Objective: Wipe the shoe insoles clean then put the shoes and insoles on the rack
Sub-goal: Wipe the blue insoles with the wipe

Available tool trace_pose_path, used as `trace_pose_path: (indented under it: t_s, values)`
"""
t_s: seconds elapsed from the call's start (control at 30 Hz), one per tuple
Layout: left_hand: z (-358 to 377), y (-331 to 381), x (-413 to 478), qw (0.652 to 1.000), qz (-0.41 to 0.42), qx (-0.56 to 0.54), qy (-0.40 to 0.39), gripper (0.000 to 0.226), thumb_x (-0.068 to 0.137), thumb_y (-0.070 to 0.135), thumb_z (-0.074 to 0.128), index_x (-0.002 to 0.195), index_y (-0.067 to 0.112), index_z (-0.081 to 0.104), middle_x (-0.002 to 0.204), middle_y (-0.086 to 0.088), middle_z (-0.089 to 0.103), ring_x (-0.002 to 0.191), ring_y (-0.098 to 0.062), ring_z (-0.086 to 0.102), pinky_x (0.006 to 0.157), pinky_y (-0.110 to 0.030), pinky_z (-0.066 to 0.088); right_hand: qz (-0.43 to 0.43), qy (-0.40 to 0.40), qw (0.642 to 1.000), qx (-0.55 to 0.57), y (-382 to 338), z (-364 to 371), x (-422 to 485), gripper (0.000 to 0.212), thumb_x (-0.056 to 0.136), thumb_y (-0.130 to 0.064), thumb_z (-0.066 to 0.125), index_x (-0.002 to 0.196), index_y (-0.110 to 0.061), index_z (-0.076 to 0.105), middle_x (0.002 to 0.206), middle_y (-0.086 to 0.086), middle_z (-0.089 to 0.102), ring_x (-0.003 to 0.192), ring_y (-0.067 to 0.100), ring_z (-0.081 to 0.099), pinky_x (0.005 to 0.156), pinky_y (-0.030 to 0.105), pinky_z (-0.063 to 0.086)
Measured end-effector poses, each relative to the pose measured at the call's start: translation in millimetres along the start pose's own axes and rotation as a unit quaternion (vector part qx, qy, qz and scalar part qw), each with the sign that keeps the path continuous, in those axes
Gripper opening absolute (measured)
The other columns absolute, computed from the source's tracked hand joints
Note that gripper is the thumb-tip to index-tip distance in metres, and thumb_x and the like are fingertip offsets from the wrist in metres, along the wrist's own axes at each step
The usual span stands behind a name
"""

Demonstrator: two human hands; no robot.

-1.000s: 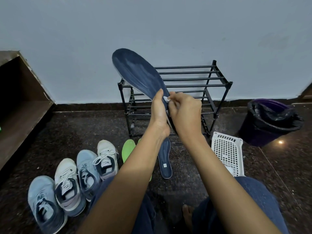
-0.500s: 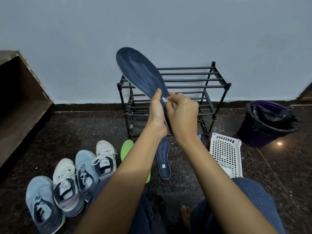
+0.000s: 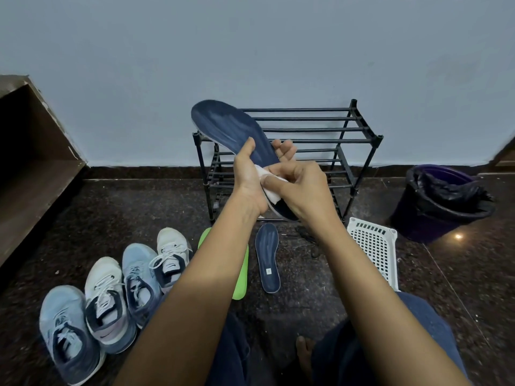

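My left hand [image 3: 252,176] grips a dark blue insole [image 3: 231,128] at its middle and holds it up in front of the black metal rack [image 3: 359,135], toe end up and to the left. My right hand [image 3: 301,188] pinches a white wipe [image 3: 269,188] and presses it on the heel half of that insole. A second dark blue insole [image 3: 267,257] and a green insole [image 3: 241,285] lie on the floor below. Several shoes [image 3: 106,299], light blue and white, stand in a row at the lower left.
A white perforated plastic basket [image 3: 376,246] lies on the floor at the right. A purple bin with a black liner [image 3: 443,201] stands beyond it. A brown wooden shelf unit [image 3: 33,168] fills the left edge. My knees and a bare foot [image 3: 305,355] are at the bottom.
The held insole has dropped lower and tilted flatter. My right hand slid the wipe down from the middle toward the heel, and more of the wipe now shows.
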State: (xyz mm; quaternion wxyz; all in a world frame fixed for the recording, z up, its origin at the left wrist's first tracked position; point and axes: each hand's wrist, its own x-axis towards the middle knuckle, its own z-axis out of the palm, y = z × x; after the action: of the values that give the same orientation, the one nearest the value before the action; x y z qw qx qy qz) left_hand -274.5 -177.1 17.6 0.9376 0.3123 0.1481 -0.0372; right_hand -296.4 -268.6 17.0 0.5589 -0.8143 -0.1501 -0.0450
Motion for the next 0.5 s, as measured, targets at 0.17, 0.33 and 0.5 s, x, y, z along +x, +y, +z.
trace_pose_path:
  t_s: [0.17, 0.33, 0.5]
  values:
    - [-0.3, -9.0, 2.0, 1.000, 0.015, 0.016, 0.011, 0.051, 0.099, 0.052, 0.037, 0.085, 0.008, 0.059, 0.076, -0.005, 0.069, 0.076, -0.017, 0.071, 0.071, -0.030, 0.055, -0.027, 0.083, 0.996, -0.026, 5.3, 11.4, 4.3, 0.013, 0.080, -0.007, 0.069, 0.092, -0.009, 0.076, 0.099, -0.003, 0.070, 0.101, 0.007, 0.063, 0.081, 0.003, 0.041]
    - [6.3, -26.3, -9.2, 0.994, -0.008, 0.103, 0.036, 0.054, 0.098, 0.057, 0.035, 0.080, 0.015, 0.065, 0.069, -0.001, 0.068, 0.068, -0.015, 0.066, 0.064, -0.027, 0.052, -0.087, 0.190, 0.953, -0.220, 13.9, 10.0, 14.2, 0.018, 0.087, -0.008, 0.057, 0.096, -0.005, 0.073, 0.088, 0.014, 0.071, 0.080, 0.030, 0.066, 0.074, 0.039, 0.053]
    - [7.5, -26.4, -5.3, 0.994, 0.023, 0.103, 0.000, 0.049, 0.101, 0.051, 0.034, 0.092, 0.015, 0.066, 0.080, -0.002, 0.072, 0.078, -0.014, 0.068, 0.069, -0.026, 0.053, -0.151, 0.237, 0.927, -0.249, 10.1, 0.6, 16.9, 0.013, 0.086, -0.005, 0.059, 0.090, -0.003, 0.071, 0.079, 0.015, 0.069, 0.071, 0.032, 0.064, 0.063, 0.039, 0.053]
